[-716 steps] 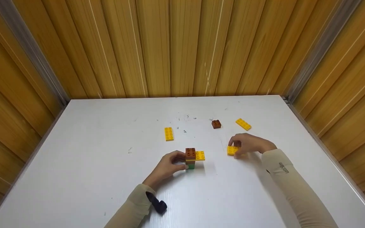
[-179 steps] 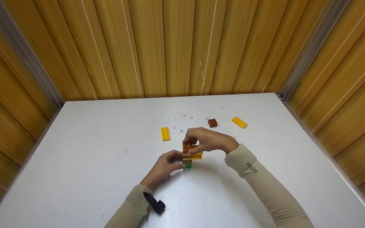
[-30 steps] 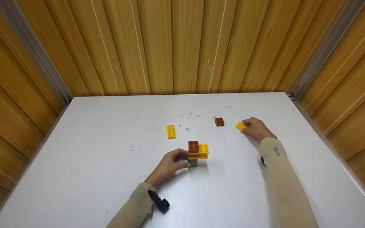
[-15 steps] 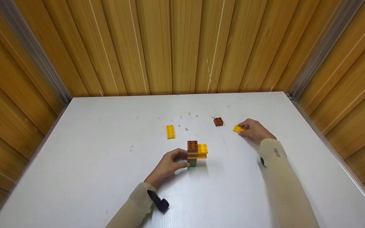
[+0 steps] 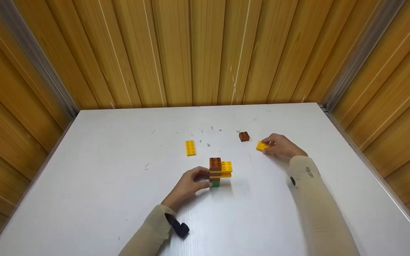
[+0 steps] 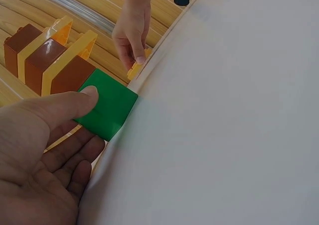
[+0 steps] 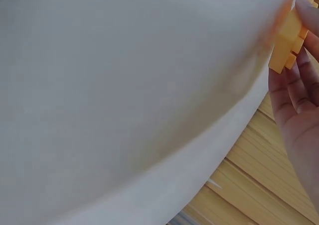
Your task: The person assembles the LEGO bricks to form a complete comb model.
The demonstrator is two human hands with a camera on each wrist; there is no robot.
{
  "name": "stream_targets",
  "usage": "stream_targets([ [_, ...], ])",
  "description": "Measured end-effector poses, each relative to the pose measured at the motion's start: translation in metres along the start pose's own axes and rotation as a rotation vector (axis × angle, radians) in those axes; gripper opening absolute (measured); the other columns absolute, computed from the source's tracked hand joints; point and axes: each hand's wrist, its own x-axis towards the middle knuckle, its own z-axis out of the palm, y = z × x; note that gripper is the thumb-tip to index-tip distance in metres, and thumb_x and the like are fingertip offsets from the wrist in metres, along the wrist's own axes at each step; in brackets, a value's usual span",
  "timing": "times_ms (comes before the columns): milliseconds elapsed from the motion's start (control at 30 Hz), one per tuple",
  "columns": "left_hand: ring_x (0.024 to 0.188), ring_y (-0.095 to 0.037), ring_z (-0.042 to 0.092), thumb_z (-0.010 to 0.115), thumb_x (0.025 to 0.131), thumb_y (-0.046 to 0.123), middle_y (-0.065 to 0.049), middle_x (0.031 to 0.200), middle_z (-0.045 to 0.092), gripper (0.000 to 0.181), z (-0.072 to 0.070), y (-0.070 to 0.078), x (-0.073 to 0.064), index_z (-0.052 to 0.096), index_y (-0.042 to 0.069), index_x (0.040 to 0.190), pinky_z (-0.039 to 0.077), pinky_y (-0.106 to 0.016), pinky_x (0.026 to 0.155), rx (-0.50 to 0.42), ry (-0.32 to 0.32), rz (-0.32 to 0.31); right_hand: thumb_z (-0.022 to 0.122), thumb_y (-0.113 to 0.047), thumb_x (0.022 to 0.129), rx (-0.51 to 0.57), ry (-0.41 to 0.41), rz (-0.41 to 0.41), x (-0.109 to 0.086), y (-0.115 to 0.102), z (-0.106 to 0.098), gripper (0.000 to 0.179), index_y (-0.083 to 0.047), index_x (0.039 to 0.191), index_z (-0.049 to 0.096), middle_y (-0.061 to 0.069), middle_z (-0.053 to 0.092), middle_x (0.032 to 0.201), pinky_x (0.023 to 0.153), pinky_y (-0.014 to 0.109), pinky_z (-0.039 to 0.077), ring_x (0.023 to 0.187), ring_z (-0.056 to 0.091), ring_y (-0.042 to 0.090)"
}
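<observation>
Lower centre, I see the left hand (image 5: 188,184) grip a brick tower (image 5: 215,167). Mid-right, the right hand (image 5: 282,146) pinches a yellow brick (image 5: 261,146)

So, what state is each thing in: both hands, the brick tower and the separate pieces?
Brick tower: assembled, upright, two yellow plates jutting out one side.
Left hand: gripping the tower's green brick.
Right hand: pinching a yellow piece.
Held yellow piece: unattached; contact with the table unclear.
Other yellow plate: loose, lying flat, studs up.
Separate brown brick: loose, studs up.
</observation>
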Motion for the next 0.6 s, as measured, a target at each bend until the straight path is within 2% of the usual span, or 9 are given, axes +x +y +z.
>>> stream_targets([
  [167,0.111,-0.032,0.059,0.070,0.085,0.007,-0.016,0.118,0.064,0.036,0.001,0.004,-0.001,0.060,0.004,0.119,0.045,-0.047,0.100,-0.014,0.008,-0.006,0.068,-0.015,0.088,-0.012,0.000,-0.025,-0.003,-0.010,-0.002,0.045,-0.004,0.130,0.058,0.015,0.057,0.119,0.093,0.040,0.044,0.108,0.051,0.028],
  [267,0.109,-0.027,0.061,0.072,0.084,0.011,-0.012,0.117,0.065,0.037,0.002,-0.009,0.004,0.060,0.007,0.119,0.046,-0.044,0.099,-0.010,0.012,0.002,0.068,-0.015,0.088,-0.020,-0.003,-0.039,-0.003,-0.014,-0.004,0.042,-0.005,0.129,0.059,0.014,0.059,0.119,0.093,0.041,0.043,0.106,0.051,0.028],
  [600,0.108,-0.024,0.061,0.074,0.083,0.014,-0.010,0.117,0.065,0.038,0.001,-0.009,0.005,0.061,0.008,0.117,0.046,-0.042,0.100,-0.010,0.003,0.004,0.071,-0.013,0.086,-0.057,-0.014,-0.173,-0.005,-0.029,-0.008,0.040,-0.003,0.123,0.064,0.016,0.062,0.115,0.096,0.048,0.045,0.107,0.054,0.031],
])
